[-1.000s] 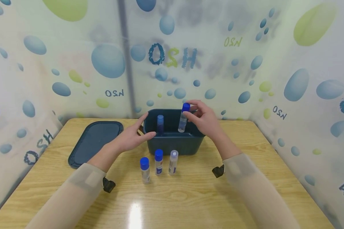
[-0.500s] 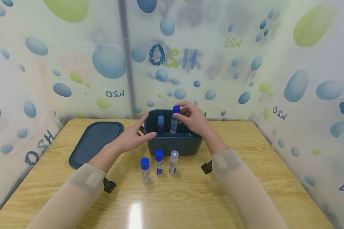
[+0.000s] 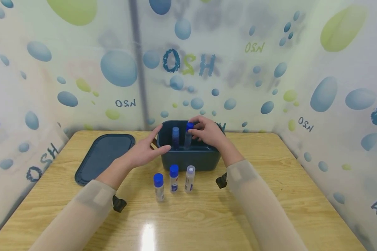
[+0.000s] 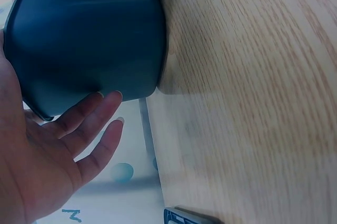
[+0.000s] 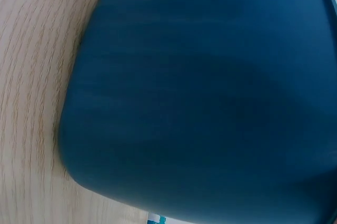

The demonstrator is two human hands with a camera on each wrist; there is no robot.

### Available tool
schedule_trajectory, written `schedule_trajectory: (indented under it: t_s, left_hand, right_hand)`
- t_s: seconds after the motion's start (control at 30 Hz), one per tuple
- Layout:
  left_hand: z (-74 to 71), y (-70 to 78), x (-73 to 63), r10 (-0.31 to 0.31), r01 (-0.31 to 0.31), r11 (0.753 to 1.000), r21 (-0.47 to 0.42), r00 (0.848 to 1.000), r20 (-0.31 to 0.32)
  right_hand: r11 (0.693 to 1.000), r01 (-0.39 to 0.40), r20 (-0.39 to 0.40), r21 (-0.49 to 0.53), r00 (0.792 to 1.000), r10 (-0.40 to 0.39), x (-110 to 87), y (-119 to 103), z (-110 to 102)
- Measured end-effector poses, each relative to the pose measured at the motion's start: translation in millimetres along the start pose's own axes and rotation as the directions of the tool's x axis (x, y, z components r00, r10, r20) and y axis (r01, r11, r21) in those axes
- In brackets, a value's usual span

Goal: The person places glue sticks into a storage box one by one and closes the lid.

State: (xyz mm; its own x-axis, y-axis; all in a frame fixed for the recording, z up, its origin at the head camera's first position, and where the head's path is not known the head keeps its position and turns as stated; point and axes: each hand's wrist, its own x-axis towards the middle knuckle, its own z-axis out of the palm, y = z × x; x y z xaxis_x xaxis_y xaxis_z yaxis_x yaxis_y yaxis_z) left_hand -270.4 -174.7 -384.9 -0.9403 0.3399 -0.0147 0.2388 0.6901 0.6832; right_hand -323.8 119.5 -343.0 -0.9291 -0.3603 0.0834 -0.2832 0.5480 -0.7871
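Note:
A dark blue-green plastic bin [image 3: 191, 161] stands on the table. Inside its far middle, my right hand [image 3: 208, 133] pinches a small clear bottle [image 3: 187, 140] by its blue cap, holding it upright and low in the bin. Just left of that, a second blue-capped bottle [image 3: 175, 138] stands in the bin. My left hand [image 3: 142, 152] spreads its nearly straight fingers at the bin's left end, thumb by the front rim. In the left wrist view its fingertips [image 4: 113, 97] lie against the bin's outer wall [image 4: 89, 34]. The right wrist view holds only the bin's outside [image 5: 195, 87], the hand being hidden.
In front of the bin stand two blue-capped bottles [image 3: 159, 188] and a bottle with a clear, pale top [image 3: 190, 179]. A dark flat lid [image 3: 105, 158] lies on the wooden table [image 3: 188, 223] to the left. A printed curtain [image 3: 119, 69] closes off the back.
My right hand has carried its bottle leftward and down into the bin, closer to the other bottle there. The left hand and the bottles in front have stayed put.

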Motion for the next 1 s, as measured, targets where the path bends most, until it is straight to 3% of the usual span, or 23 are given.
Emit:
schedule_trajectory:
  t_s: [0.53,1.0]
  left_hand:
    - [-1.3,2.7,-1.6,0.005,-0.005,1.0,0.01,1.0,-0.011]
    - [1.3,0.4,0.3,0.016,-0.016,1.0,0.006,1.0,-0.01]
  right_hand:
    - [0.995,-0.059,0.08,-0.079,0.995,0.065,4.5,1.4,6.2]
    - [0.995,-0.077,0.09,-0.06,0.993,0.082,4.5,3.3,7.8]
